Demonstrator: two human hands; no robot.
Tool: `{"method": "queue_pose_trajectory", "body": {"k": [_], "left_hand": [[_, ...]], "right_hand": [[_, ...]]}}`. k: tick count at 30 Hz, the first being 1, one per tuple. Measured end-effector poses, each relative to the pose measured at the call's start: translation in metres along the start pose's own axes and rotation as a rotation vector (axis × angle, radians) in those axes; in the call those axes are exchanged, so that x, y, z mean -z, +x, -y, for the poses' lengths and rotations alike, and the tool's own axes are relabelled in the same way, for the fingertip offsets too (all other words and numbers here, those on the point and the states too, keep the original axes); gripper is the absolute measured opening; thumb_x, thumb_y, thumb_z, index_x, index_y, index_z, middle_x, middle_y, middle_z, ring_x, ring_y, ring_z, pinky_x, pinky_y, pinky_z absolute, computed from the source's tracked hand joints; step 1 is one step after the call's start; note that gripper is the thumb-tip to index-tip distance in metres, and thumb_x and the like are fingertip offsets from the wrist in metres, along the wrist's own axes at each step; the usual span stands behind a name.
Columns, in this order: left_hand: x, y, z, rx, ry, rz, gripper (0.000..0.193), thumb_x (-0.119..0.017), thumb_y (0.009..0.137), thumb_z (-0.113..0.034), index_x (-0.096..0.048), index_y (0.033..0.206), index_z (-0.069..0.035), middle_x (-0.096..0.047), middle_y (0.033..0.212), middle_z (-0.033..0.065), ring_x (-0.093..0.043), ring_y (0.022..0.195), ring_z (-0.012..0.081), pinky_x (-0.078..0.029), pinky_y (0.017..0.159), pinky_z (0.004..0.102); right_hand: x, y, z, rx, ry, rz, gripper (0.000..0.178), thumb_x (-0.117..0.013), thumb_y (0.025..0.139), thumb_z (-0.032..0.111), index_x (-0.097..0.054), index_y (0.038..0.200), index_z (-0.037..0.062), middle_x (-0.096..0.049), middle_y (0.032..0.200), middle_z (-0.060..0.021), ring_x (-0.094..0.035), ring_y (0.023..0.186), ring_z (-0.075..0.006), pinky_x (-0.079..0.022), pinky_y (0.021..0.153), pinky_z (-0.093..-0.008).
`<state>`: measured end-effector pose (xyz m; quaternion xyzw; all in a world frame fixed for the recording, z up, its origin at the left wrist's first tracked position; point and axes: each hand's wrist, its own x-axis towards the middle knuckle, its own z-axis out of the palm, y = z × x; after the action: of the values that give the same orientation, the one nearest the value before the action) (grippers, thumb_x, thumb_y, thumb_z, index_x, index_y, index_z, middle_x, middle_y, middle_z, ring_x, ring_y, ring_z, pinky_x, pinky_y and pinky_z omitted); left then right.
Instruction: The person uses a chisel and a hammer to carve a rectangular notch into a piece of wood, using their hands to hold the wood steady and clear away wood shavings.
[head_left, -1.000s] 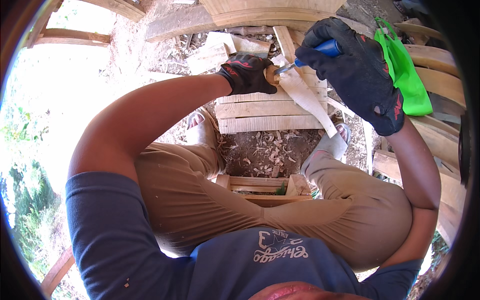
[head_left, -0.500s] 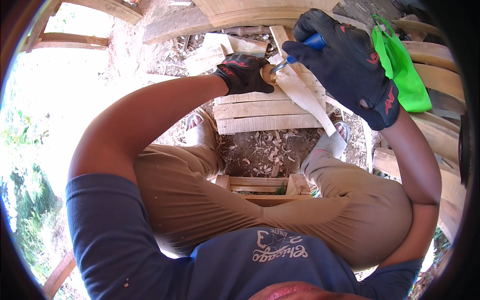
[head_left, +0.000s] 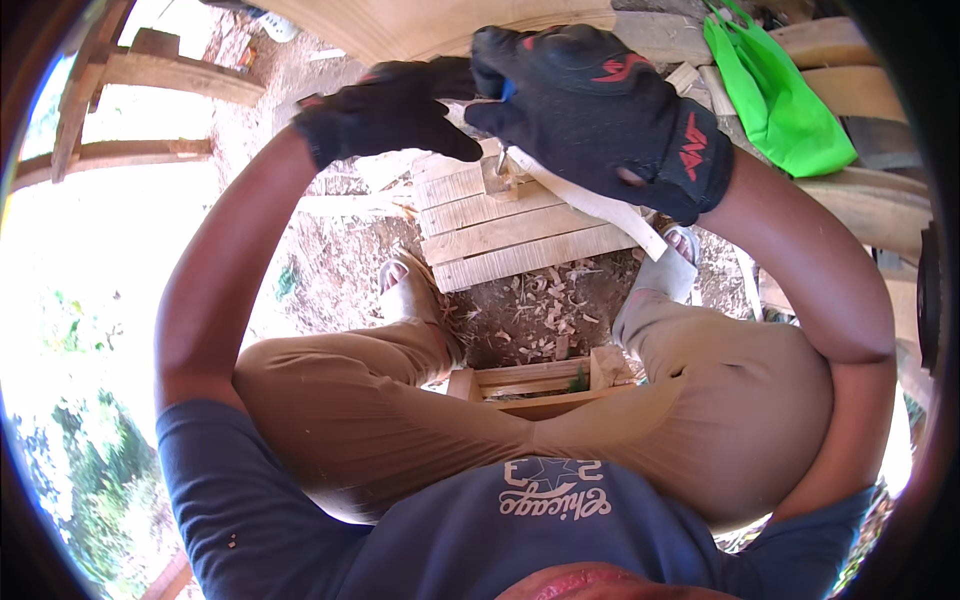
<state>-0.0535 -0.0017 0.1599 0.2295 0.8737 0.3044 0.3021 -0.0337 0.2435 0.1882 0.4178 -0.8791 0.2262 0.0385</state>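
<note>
In my gloved right hand [head_left: 600, 110] is a blue-handled carving tool [head_left: 508, 90]; most of its handle is hidden by the fingers. Its metal tip [head_left: 502, 158] points down at a small piece of wood [head_left: 497, 180] on a slatted wooden stand [head_left: 510, 235]. My gloved left hand [head_left: 385, 110] is just left of the right one. Its fingers reach toward the right hand's knuckles, with the thumb spread apart and nothing seen in its grasp. Whether the fingertips touch the right hand is hidden. A pale, thin wooden strip [head_left: 590, 200] slants across the stand beneath the right hand.
Wood shavings [head_left: 545, 310] litter the ground between my feet. A low wooden frame [head_left: 535, 380] lies between my legs. At the far right, a bright green bag [head_left: 780, 100] rests by wooden boards [head_left: 850, 200]. A broad wooden panel [head_left: 430, 25] stands beyond my hands.
My left hand has let go of the small wooden piece and moved left and up, its fingers now extended. The right hand has shifted left with the carving tool, now more upright.
</note>
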Motion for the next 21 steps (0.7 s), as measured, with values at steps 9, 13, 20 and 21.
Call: {"method": "queue_pose_trajectory", "body": {"k": [9, 13, 20, 21], "left_hand": [[-0.015, -0.007, -0.013, -0.294, -0.053, -0.190, 0.058, -0.086, 0.087, -0.034, -0.064, 0.134, -0.008, -0.074, 0.122, 0.0108, -0.072, 0.109, 0.0275, -0.057, 0.098, 0.0403], [-0.034, -0.010, -0.006, -0.144, -0.444, -0.041, 0.072, -0.085, 0.091, -0.017, -0.047, 0.150, -0.003, -0.069, 0.134, 0.0108, -0.064, 0.129, 0.0201, -0.052, 0.113, 0.0368], [-0.052, -0.008, 0.019, -0.244, -0.128, -0.127, 0.067, -0.086, 0.090, -0.018, -0.052, 0.146, -0.003, -0.067, 0.137, 0.0121, -0.064, 0.130, 0.0221, -0.051, 0.114, 0.0387], [-0.047, -0.009, 0.016, -0.231, -0.149, -0.151, 0.064, -0.087, 0.090, -0.020, -0.056, 0.143, -0.004, -0.069, 0.134, 0.0123, -0.065, 0.128, 0.0226, -0.052, 0.112, 0.0386]], "right_hand": [[-0.004, -0.007, 0.004, -0.008, -0.063, 0.003, 0.036, -0.075, 0.096, 0.029, -0.066, 0.121, 0.0042, -0.071, 0.094, -0.0111, -0.072, 0.086, -0.0281, -0.056, 0.076, -0.0395], [-0.015, -0.012, -0.008, -0.036, -0.153, -0.066, 0.030, -0.075, 0.096, 0.032, -0.064, 0.111, 0.0082, -0.068, 0.089, -0.0080, -0.069, 0.079, -0.0248, -0.053, 0.070, -0.0364], [-0.014, -0.013, -0.011, 0.058, -0.067, -0.184, 0.027, -0.072, 0.096, 0.028, -0.057, 0.104, 0.0071, -0.067, 0.084, -0.0127, -0.071, 0.076, -0.0323, -0.056, 0.064, -0.0428], [-0.015, -0.014, -0.007, 0.049, -0.103, -0.171, 0.029, -0.072, 0.097, 0.031, -0.059, 0.108, 0.0070, -0.068, 0.091, -0.0096, -0.070, 0.081, -0.0282, -0.055, 0.070, -0.0396]]}}
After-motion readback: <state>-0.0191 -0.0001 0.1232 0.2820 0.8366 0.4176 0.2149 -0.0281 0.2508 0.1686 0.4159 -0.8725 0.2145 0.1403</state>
